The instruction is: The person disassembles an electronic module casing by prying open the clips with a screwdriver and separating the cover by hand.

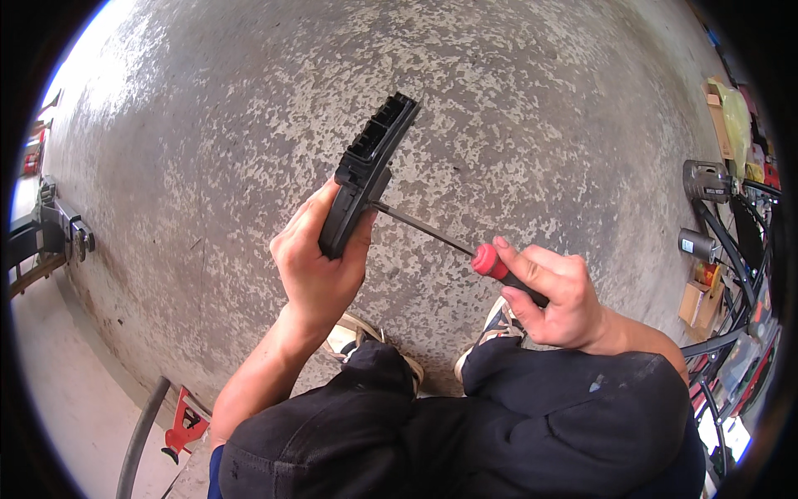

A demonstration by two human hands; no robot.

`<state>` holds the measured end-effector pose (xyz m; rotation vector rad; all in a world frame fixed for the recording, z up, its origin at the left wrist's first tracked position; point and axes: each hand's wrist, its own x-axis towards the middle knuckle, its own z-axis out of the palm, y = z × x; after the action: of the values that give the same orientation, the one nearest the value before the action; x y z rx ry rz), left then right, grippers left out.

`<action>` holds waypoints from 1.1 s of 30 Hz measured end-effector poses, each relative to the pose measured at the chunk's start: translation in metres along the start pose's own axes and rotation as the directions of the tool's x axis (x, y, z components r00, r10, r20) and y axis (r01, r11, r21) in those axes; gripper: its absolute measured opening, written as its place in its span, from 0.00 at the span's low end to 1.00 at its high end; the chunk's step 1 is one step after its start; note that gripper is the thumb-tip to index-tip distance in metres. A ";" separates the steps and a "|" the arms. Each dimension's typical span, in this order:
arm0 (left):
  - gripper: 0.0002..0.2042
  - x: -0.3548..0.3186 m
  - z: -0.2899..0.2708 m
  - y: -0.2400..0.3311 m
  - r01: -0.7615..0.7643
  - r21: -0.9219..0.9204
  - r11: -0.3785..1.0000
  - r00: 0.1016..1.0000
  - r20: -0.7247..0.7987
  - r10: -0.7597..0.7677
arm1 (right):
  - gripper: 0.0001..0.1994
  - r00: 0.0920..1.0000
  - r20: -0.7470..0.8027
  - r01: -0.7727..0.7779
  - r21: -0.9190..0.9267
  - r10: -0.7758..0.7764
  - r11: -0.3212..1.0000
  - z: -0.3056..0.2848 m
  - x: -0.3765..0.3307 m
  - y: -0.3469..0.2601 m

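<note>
I saw the person's right hand (565, 299), its grip closed around the red-and-black handle of a screwdriver (489, 261). The shaft slanted toward the person's left, its tip at the side of a long black part (353, 193). The left hand (309, 254) gripped that part's lower end, holding it tilted above the mottled floor (532, 141).

matt plastic casing (352, 188); smooth metal screwdriver shaft (426, 229).
</note>
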<state>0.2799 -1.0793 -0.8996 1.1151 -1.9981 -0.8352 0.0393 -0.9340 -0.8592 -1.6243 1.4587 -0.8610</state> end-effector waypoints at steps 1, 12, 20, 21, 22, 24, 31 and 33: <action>0.19 -0.002 0.001 -0.002 0.028 0.014 1.000 1.000 -0.007 -0.028 | 0.29 0.998 -0.014 0.051 -0.147 -0.054 0.988 -0.002 0.004 -0.004; 0.19 -0.017 0.010 -0.006 0.052 0.020 0.998 0.998 -0.034 -0.052 | 0.32 0.746 0.657 -0.597 0.734 0.114 -0.325 -0.007 -0.008 0.018; 0.19 -0.015 0.008 -0.007 0.123 -0.009 0.992 0.991 -0.053 -0.123 | 0.31 0.995 0.018 0.097 -0.229 -0.096 0.968 -0.009 0.010 -0.005; 0.20 -0.015 0.007 -0.008 0.112 0.004 0.994 0.988 -0.102 -0.111 | 0.31 0.997 0.007 0.079 -0.078 -0.078 0.994 -0.009 0.013 -0.004; 0.20 -0.013 0.006 -0.008 0.113 0.005 0.994 0.989 -0.099 -0.112 | 0.32 0.991 0.097 0.084 0.127 -0.097 0.988 -0.015 0.016 0.001; 0.18 -0.006 0.011 -0.007 0.071 0.031 0.997 0.990 -0.125 -0.067 | 0.34 0.854 0.427 -0.458 0.888 0.296 0.042 -0.009 0.010 0.004; 0.18 -0.015 0.008 -0.009 0.037 0.048 0.998 0.996 -0.081 -0.033 | 0.29 0.752 0.644 -0.582 0.748 0.138 -0.319 -0.002 -0.005 0.019; 0.18 -0.011 0.007 -0.006 0.029 0.038 0.999 0.997 -0.077 -0.026 | 0.28 0.783 0.570 -0.592 0.806 0.249 0.017 -0.005 -0.003 0.008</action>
<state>0.2816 -1.0708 -0.9108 1.1823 -1.9471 -0.7590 0.0309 -0.9323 -0.8638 -0.1588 0.6863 -0.8360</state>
